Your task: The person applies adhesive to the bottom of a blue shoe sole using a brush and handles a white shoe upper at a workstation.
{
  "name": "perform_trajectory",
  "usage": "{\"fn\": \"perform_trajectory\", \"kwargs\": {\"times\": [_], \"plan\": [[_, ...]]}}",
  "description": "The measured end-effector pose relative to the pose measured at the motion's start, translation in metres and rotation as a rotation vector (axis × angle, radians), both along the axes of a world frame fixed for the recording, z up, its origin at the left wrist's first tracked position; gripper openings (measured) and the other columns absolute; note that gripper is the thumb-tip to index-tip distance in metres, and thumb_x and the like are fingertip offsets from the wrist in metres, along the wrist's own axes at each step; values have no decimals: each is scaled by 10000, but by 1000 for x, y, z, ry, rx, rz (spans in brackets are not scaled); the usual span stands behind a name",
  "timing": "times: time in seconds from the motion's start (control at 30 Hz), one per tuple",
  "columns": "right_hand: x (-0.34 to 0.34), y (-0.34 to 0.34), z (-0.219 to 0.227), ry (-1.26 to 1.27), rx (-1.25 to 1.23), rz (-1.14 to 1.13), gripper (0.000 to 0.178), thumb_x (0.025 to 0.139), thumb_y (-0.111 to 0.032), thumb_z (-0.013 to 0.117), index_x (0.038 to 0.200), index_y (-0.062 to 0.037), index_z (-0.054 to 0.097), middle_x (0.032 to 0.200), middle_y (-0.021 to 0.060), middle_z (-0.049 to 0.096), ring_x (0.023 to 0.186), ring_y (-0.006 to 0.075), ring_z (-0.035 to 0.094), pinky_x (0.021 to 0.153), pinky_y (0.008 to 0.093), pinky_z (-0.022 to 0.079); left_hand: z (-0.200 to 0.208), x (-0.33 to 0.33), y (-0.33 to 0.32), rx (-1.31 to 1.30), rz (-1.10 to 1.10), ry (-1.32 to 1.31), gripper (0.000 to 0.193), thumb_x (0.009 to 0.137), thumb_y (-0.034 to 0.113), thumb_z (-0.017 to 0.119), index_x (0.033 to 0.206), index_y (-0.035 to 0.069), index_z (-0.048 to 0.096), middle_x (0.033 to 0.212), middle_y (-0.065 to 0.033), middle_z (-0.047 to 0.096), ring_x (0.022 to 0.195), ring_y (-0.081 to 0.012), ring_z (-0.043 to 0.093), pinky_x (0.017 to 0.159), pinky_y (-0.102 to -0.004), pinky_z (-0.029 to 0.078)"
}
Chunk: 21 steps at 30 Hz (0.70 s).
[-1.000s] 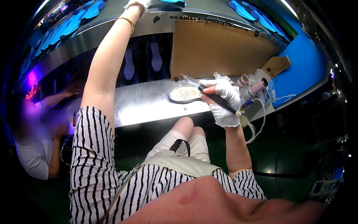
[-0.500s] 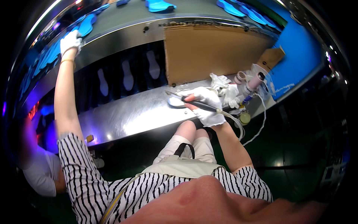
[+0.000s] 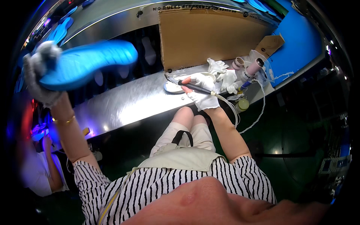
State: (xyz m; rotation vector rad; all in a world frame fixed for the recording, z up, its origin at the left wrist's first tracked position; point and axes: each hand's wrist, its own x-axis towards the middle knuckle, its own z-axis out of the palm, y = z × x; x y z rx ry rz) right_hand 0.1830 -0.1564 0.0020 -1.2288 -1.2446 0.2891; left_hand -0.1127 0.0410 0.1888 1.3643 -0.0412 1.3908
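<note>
Raised at the left, my left hand (image 3: 39, 71) wears a whitish glove and is closed on one end of a bright blue shoe sole (image 3: 97, 58). Motion blurs both. The sole hangs in the air over the near side of the bench, its other end toward the right. My right hand (image 3: 205, 95), in a white glove with bare fingertips, holds a slim black-handled corded tool (image 3: 198, 89) with a curved metal tip. Just under that tip lies a white oval item (image 3: 172, 88) on the metal bench (image 3: 127, 101), partly hidden by the hand.
A conveyor belt (image 3: 112, 8) with blue soles (image 3: 60, 30) runs behind. A cardboard sheet (image 3: 210, 39) stands along it. White gloves (image 3: 227, 77), a pink bottle (image 3: 255, 67) and a yellowish jar (image 3: 242, 105) sit at right. Another person (image 3: 37, 176) is at the left.
My left hand has come back from the belt at the far left, bringing a blue sole toward me. My right hand, still holding the tool, stays over the bench.
</note>
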Motion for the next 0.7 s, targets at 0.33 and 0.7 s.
{"fn": "perform_trajectory", "kwargs": {"times": [0.33,0.7], "plan": [[-3,-13,-22,192,-122,-3,201,738,19,666,860,-47,522,732,32,555,632,105,543,598,230,455,-207,74,-84,-1058,-984,-96,609,866,569,438,1147,38,540,1185,-191,532,1153,-361,471,1000,-519,354],[-55,35,-11,384,-3,230,205,734,42,680,859,-35,537,755,33,560,669,81,556,599,213,458,-217,91,-115,-1083,-527,-59,692,852,675,313,1278,148,453,1206,-98,539,1060,-250,554,939,-387,455]]}}
